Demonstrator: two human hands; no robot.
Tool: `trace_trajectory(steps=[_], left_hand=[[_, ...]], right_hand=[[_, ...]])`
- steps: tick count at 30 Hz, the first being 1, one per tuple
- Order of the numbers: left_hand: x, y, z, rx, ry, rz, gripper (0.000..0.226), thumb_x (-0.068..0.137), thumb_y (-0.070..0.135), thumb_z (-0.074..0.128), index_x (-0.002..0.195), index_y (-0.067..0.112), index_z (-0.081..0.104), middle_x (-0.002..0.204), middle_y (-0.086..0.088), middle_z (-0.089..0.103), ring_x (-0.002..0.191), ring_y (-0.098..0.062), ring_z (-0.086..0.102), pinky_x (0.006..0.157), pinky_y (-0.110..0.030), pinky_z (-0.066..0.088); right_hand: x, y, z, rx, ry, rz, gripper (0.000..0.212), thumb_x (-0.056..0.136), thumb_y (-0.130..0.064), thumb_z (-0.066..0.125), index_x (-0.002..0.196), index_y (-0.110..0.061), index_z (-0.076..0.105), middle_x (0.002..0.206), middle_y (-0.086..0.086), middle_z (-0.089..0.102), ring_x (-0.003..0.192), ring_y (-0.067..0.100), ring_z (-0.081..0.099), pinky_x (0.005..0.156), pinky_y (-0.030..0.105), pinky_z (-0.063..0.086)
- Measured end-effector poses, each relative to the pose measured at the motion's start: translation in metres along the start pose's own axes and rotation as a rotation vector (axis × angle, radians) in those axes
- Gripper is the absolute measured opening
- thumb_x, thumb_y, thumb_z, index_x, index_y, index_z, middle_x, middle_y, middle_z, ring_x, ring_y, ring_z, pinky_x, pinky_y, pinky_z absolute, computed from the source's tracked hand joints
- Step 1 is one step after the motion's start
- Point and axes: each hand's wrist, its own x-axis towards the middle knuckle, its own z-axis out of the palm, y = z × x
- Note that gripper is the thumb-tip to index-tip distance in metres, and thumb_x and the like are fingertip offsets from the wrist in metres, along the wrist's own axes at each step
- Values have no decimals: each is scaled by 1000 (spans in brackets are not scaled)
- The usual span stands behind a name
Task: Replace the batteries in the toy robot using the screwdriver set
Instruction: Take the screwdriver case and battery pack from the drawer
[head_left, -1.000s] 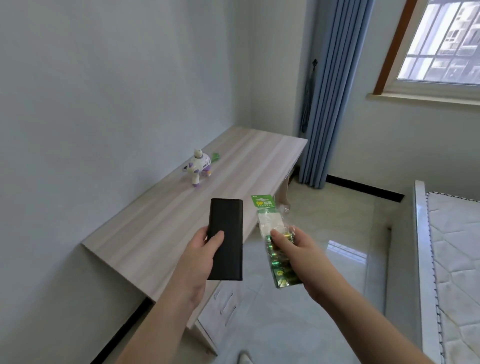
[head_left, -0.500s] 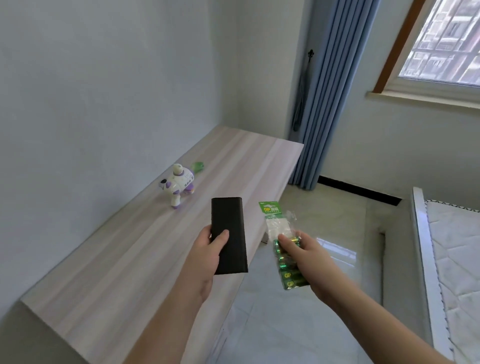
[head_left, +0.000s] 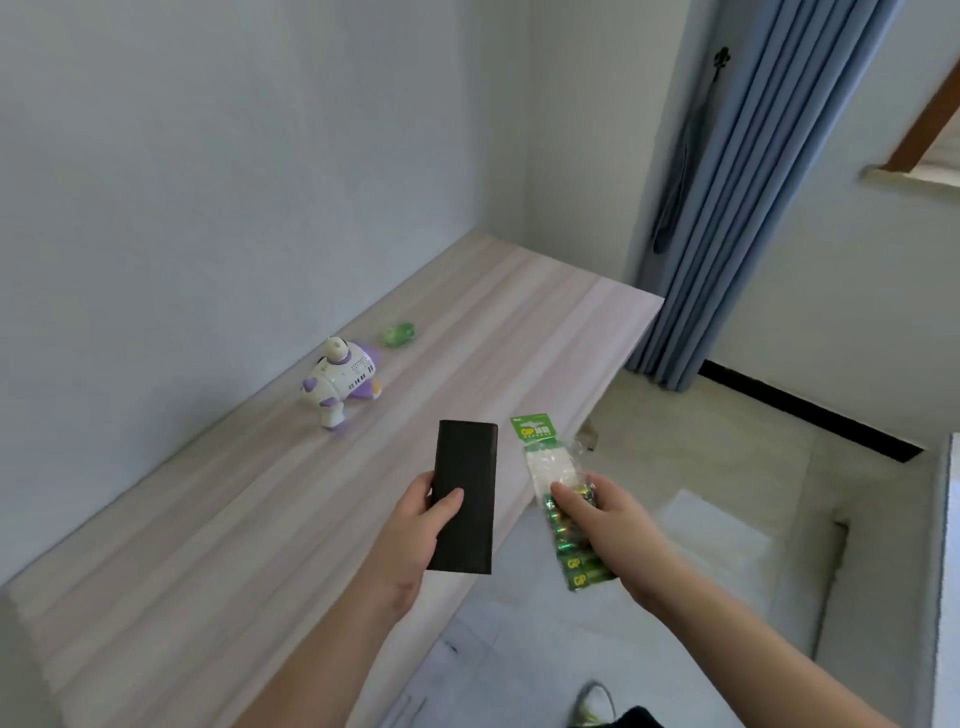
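My left hand (head_left: 415, 525) grips the black case (head_left: 464, 501), my right hand (head_left: 605, 519) pinches the battery pack (head_left: 553, 467); the toy robot (head_left: 340, 379) on the desk (head_left: 208, 545) looks untouched, so everything's left.

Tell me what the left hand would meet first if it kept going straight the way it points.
Probably nothing before the desk top: the left hand, holding the black case, points past the toy robot, though depth is unclear.

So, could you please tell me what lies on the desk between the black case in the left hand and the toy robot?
Nothing: the head view shows only bare desk between the black case and the toy robot.
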Motion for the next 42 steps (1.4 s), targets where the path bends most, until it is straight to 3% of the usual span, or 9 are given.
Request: trace_trajectory(steps=[6,13,16,20,30,35,38,42], left_hand=[[21,-8,15,-159,195,-41,23,94,19,60,116,18,63,106,-4,73,97,-21,69,76,-32,52],[26,-37,-15,-340,399,-95,25,93,13,61,118,17,61,105,-4,72,89,-17,69,71,-29,51],[34,-47,-36,-433,406,-110,23,96,15,57,118,17,60,108,-5,71,94,-20,67,74,-32,51],[56,-63,-60,-471,410,-122,26,97,16,56,123,17,57,112,-6,69,100,-22,66,79,-34,51],[107,-91,-78,-427,347,-278,36,97,15,57,131,21,45,119,-4,64,106,-21,63,82,-32,52],[136,-94,-82,-351,342,-279,41,97,11,56,135,17,43,122,-4,63,104,-19,62,80,-27,50],[151,-94,-78,-355,419,-297,44,97,10,56,137,17,41,123,-4,62,107,-21,62,81,-28,50],[162,-93,-67,-421,504,-303,39,97,7,55,132,19,43,113,1,63,97,-15,62,77,-28,51]], right_hand=[[63,-9,-25,-39,-132,12,15,93,-39,58,100,-27,63,80,0,65,68,16,63,68,35,54],[126,-9,24,-100,-319,60,19,93,-40,58,105,-25,61,88,5,69,78,22,68,79,43,57],[148,-8,55,-166,-333,65,17,94,-37,57,104,-24,60,93,7,69,83,24,69,81,44,58],[178,-10,90,-259,-357,98,18,97,-27,53,112,-17,55,95,9,65,80,23,66,68,34,57],[245,13,123,-518,-301,127,43,98,-21,53,136,-11,37,102,7,59,85,24,63,64,33,52],[282,21,126,-670,-337,98,45,94,-24,62,129,-6,41,108,9,59,90,27,63,71,37,53],[305,23,124,-770,-396,74,41,91,-30,65,121,-8,47,101,8,62,84,25,64,71,38,55],[326,23,120,-870,-432,39,36,90,-34,66,115,-13,50,97,5,63,84,24,64,74,40,57]])
